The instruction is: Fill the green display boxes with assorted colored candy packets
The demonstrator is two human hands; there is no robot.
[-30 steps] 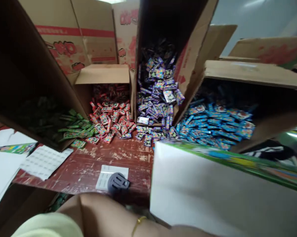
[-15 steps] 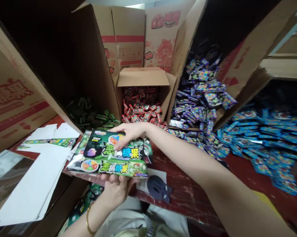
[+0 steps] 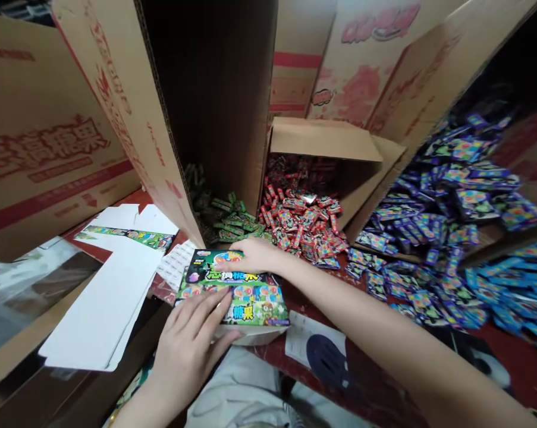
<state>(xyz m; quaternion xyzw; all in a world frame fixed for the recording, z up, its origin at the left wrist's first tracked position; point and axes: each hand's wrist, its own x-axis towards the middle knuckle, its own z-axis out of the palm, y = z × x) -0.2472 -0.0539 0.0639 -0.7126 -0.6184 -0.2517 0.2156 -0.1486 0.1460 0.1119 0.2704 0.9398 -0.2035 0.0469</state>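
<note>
A green printed candy box (image 3: 245, 300) lies at the near edge of the red table (image 3: 375, 380), right in front of me. My left hand (image 3: 190, 345) has its fingers laid over the box's top near corner, and the thumb presses against its front side. My right hand (image 3: 256, 255) reaches in from the right and curls over the box's far edge. Both hands grip the box.
Tipped cartons behind spill green packets (image 3: 226, 217), red packets (image 3: 304, 223), purple packets (image 3: 433, 208) and blue packets (image 3: 513, 285) onto the table. Flat white box blanks (image 3: 103, 303) lie at the left. A dark round object (image 3: 328, 362) sits on a white sheet near the table edge.
The box has come down from being held up at a tilt onto the table edge. My left hand shifted from under it onto its top. The view swung left and closer.
</note>
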